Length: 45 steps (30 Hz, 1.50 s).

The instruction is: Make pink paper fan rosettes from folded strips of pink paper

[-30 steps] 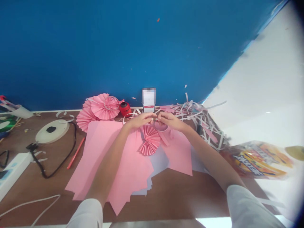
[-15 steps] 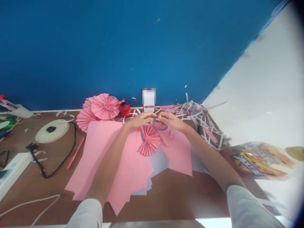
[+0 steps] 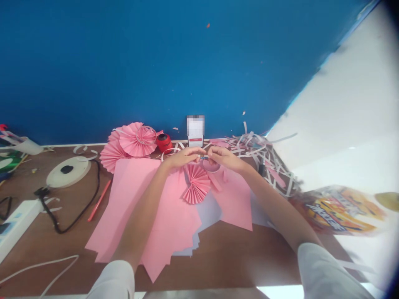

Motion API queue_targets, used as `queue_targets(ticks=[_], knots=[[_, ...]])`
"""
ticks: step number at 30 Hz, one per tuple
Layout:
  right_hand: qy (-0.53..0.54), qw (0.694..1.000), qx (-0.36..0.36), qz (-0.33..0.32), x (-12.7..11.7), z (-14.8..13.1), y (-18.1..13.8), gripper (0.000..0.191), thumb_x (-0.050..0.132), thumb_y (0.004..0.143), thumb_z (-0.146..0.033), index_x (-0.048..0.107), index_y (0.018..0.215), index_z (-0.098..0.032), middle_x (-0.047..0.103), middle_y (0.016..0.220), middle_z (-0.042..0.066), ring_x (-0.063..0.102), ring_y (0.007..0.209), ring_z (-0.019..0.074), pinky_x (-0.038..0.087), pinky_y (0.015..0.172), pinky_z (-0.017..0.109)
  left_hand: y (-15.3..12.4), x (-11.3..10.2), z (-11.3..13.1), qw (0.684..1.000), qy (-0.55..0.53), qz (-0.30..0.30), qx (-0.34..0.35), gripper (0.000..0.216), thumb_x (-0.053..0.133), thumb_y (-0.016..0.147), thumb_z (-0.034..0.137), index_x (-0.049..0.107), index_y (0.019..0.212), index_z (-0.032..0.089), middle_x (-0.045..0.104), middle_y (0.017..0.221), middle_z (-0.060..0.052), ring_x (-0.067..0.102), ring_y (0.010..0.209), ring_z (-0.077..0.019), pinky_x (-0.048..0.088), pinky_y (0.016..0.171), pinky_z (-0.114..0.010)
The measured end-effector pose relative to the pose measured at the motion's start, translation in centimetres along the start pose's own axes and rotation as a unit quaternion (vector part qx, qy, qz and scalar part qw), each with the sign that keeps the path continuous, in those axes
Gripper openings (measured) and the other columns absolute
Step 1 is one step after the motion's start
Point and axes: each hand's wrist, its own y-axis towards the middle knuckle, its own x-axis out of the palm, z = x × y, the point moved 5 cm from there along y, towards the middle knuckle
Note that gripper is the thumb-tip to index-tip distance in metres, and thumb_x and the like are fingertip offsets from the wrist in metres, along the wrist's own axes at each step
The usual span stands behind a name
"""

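My left hand (image 3: 186, 157) and my right hand (image 3: 223, 158) meet above the pink paper, fingertips pinched close together. A small thin bluish-white piece (image 3: 204, 157) shows between them, too small to name. Just below lies a pleated pink paper fan (image 3: 197, 185), partly opened out. Beside it, under my right hand, is a curled pink paper strip or ring (image 3: 211, 166). Pink paper sheets (image 3: 174, 216) spread beneath my left forearm, and another pink sheet (image 3: 235, 199) lies below my right hand over bluish-grey paper (image 3: 207, 212).
Pink pleated rosettes (image 3: 139, 139) and a red round object (image 3: 164, 143) stand at the back left. A phone (image 3: 195, 132) leans on the blue wall. Paper scraps (image 3: 268, 158) heap at right, near a printed bag (image 3: 343, 209). A red pen (image 3: 99, 200), black cable (image 3: 99, 178) and power strip (image 3: 20, 228) lie left.
My hands and the papers have stayed almost in place. The bluish bit between my fingertips shows slightly more.
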Motion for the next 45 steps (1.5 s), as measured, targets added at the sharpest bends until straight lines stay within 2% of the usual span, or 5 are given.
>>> queue_targets(ticks=[15,20,26,35,45], knots=[[0.0,1.0,0.01,0.008,0.0,0.2,-0.1,0.037,0.05,0.089,-0.052,0.05,0.078,-0.018,0.055,0.068,-0.001,0.051,0.063,0.0108,0.04,0.062,0.024,0.4,0.4,-0.8,0.999,0.009,0.026,-0.036,0.025,0.046,0.087,0.029,0.061,0.102,0.015,0.046,0.065,0.003,0.046,0.063,-0.0096,0.044,0.071,-0.026],[-0.013,1.0,0.004,0.011,-0.3,-0.3,-0.1,0.038,0.051,0.088,-0.054,0.055,0.08,-0.017,0.058,0.071,0.001,0.054,0.066,0.0123,0.043,0.065,0.026,0.9,0.3,-0.6,0.993,0.11,0.042,0.005,0.026,0.049,0.086,0.035,0.063,0.087,0.013,0.06,0.084,-0.004,0.054,0.08,-0.0136,0.042,0.075,-0.026],[-0.039,0.994,0.053,0.086,-1.4,0.1,0.0,0.053,0.037,0.09,-0.063,0.06,0.078,-0.017,0.064,0.069,0.005,0.057,0.063,0.0158,0.045,0.06,0.028,0.3,-0.6,-0.1,0.973,0.199,0.115,-0.021,0.028,0.047,0.084,0.036,0.064,0.084,0.014,0.055,0.07,0.0,0.047,0.066,-0.0119,0.034,0.061,-0.023],[-0.137,0.985,0.053,0.085,-0.6,0.5,0.0,0.043,0.056,0.082,-0.056,0.054,0.065,-0.017,0.057,0.055,0.0,0.048,0.05,0.011,0.034,0.05,0.025,0.6,1.0,1.9,0.945,0.316,0.087,0.013,0.018,0.047,0.079,0.024,0.059,0.07,0.015,0.044,0.059,0.003,0.038,0.058,-0.01,0.025,0.056,-0.024],[-0.086,0.993,0.028,0.076,-0.8,0.6,0.2,0.038,0.058,0.082,-0.052,0.055,0.07,-0.017,0.044,0.058,-0.004,0.035,0.053,0.0083,0.026,0.05,0.024,0.4,0.9,1.9,0.97,0.229,0.081,0.002,0.026,0.046,0.085,0.033,0.064,0.083,0.015,0.05,0.066,0.002,0.042,0.064,-0.0114,0.03,0.059,-0.023]])
